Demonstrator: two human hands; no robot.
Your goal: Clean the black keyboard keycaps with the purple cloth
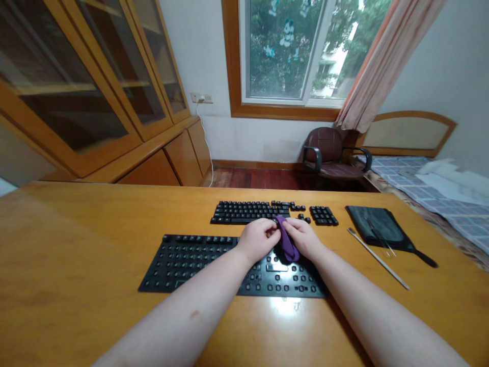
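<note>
One purple cloth (287,247), folded into a narrow, loose strip. Hangs between the right hand (304,238) and the left hand (259,239), over the right-of-centre part of a black keyboard base (173,269); hard to tell whether touching it. Looks soft, limp and very light, probably with enough drag not to slip from bare skin. Calls for a pinch near the upper fold, with the lower loop left free; likely to crumple rather than break under a firm squeeze. Gripped that way by the right hand, thumb pressed along the upper part. At the cloth's upper edge, the curled fingers of the left hand, drawn together; perhaps closed on something small, too hidden to tell.

Below, rigid and flat, the keyboard base, probably of modest weight, best lifted by both short ends, away from the bare key stems. Beyond it, black keycaps (246,210) in keyboard order on the surface (76,219): small, hard, light, perhaps prone to skid, to be taken by opposite sides. Off to the right, a pale slender rod (378,259), likely easy to roll. Past that, a flat black pouch (385,223), seemingly supple.
</note>
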